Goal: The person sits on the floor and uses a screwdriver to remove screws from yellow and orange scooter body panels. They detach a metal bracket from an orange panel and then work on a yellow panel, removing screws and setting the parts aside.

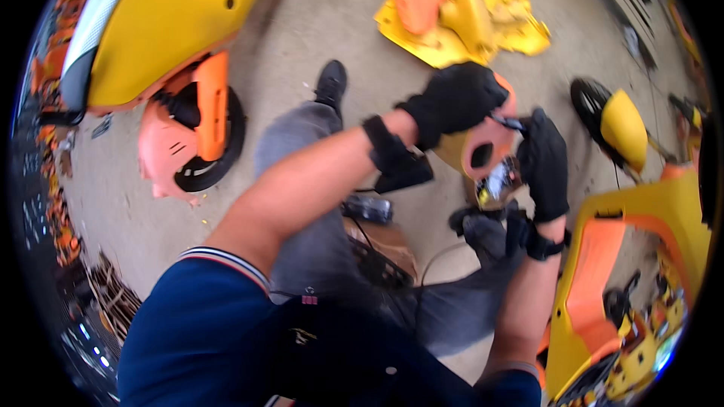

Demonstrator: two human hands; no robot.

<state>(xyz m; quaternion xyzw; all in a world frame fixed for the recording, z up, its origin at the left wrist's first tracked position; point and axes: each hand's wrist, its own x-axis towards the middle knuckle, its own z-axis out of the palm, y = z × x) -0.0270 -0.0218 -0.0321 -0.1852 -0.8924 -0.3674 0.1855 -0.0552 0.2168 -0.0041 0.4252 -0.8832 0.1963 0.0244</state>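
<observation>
Both my hands wear black gloves. My left hand [456,102] is closed, its fingers curled above the top of a pink and yellow scooter panel [494,136] with an oval dark hole. What it grips, if anything, is hidden by the glove. My right hand [543,162] is on the panel's right side, its fingers closed on a small dark rod-shaped piece [509,122] that points toward my left hand. Below the hole, a shiny headlamp [498,181] sits at the panel's lower end, beside my right palm.
A yellow scooter [154,34] with a pink front fender [162,143] stands at left. Yellow and orange body panels [460,7] lie ahead. At right are a yellow-covered wheel [622,128] and a yellow-orange frame [596,279]. A cardboard box [396,245] is between my legs.
</observation>
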